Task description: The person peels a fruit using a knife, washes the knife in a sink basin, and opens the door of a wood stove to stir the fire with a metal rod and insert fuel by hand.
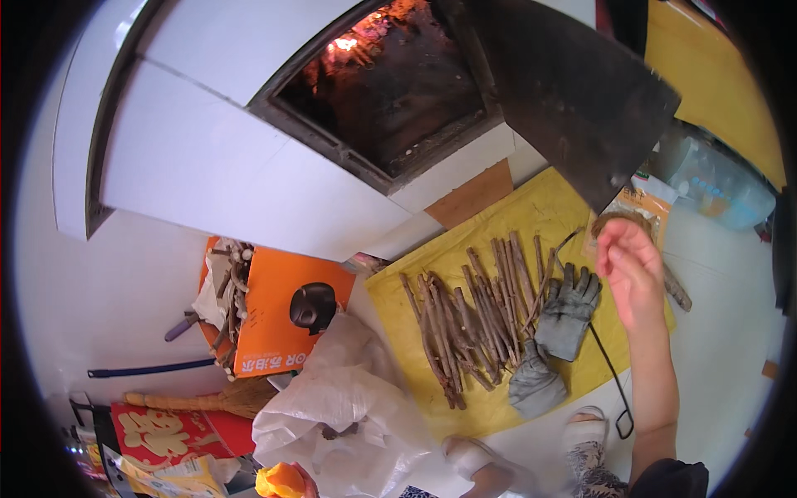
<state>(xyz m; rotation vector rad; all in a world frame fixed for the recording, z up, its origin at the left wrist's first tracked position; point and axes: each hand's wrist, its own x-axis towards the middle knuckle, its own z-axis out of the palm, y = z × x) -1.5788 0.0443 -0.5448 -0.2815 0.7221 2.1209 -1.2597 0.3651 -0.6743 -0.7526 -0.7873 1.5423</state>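
My left hand (309,486) shows only a sliver at the bottom edge. It holds a bitten-looking piece of bright orange food (280,480), perhaps fruit or sweet potato. My right hand (632,271) is raised at the right with its fingers loosely bent, and I see nothing in it. Behind that hand lies a rough wooden log (677,289), partly hidden. Left of the hand, a pair of grey work gloves (568,314) rests beside thin cut sticks (479,311) on a yellow sheet (398,311). A black metal poker (607,355) runs partly beneath the gloves.
A fire burns inside the stove opening (386,81), whose dark metal door (573,93) hangs open to the right. An orange cardboard box (274,311) holds more sticks. Near it are a crumpled translucent plastic sack (348,398), a straw broom (236,397) and a red bag (168,432).
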